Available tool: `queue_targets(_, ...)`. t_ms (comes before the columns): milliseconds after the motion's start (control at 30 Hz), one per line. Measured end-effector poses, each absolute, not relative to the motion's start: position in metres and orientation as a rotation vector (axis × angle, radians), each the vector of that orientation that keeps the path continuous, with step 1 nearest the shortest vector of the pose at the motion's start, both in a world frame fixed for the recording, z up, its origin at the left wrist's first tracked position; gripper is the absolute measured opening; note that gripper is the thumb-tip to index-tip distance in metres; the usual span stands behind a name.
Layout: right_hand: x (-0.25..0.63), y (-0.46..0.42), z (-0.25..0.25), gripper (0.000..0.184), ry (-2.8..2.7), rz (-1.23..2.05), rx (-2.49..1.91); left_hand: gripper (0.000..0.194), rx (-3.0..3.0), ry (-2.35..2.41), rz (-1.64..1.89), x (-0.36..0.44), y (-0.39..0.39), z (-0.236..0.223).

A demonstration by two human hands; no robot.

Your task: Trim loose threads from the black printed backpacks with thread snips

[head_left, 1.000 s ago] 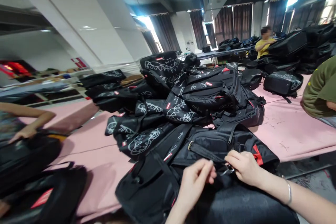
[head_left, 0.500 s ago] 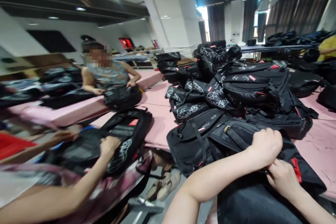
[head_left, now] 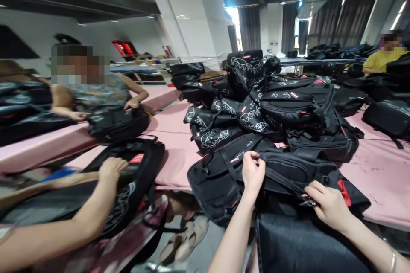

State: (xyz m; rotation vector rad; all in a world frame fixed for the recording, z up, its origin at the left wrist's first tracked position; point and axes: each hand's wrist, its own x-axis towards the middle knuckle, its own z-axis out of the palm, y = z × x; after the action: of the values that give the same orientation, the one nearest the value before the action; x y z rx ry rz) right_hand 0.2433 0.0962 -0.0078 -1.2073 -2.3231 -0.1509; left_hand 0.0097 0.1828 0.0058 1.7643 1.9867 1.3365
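A black backpack (head_left: 288, 168) lies across the near edge of the pink table, a red tab on its right side. My left hand (head_left: 254, 174) is closed in a pinch on the backpack's upper seam; the fingertips hide the exact spot. Lower right, my right hand (head_left: 328, 202) curls around small metal scissors (head_left: 308, 202), their tips pointing left by the backpack's strap. Dark fabric (head_left: 301, 243) spreads below both hands.
Black backpacks with white line drawings form a pile (head_left: 256, 106) behind the one at hand. At left, a co-worker's arm (head_left: 96, 204) reaches over another backpack (head_left: 144, 179). Across the pink table (head_left: 176, 140), another person (head_left: 99, 94) handles a black bag. Someone in yellow (head_left: 382, 59) is far right.
My hands have come apart: the left moved left along the backpack's seam, the right shifted slightly left, with its scissors now showing. The camera view has turned right.
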Motion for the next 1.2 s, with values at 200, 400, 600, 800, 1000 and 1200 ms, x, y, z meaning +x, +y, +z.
queue_targets(200,0.245,0.1,0.002,0.026,-2.381,-0.09,-1.191,0.032,2.381,1.253,1.311,0.01,0.173,0.017)
queue_targets(400,0.244,0.094,0.015,0.045,-2.222,-0.188,-1.241,0.009,2.38,1.109,1.466,0.014,0.175,0.016)
queue_targets(600,0.241,0.091,0.001,0.045,-2.177,-0.244,-1.175,0.018,2.673,0.949,1.777,0.01,0.148,-0.009)
queue_targets(800,0.239,0.085,-0.027,0.014,-2.118,-0.534,-0.955,0.018,2.693,1.022,1.816,0.013,0.132,-0.024)
queue_targets(1000,0.242,0.085,-0.027,0.012,-2.117,-0.514,-0.963,0.019,2.621,1.092,1.866,0.017,0.135,-0.039)
queue_targets(1200,0.251,0.086,-0.024,0.02,-2.152,-0.374,-0.975,0.02,2.598,1.138,1.843,0.019,0.146,-0.05)
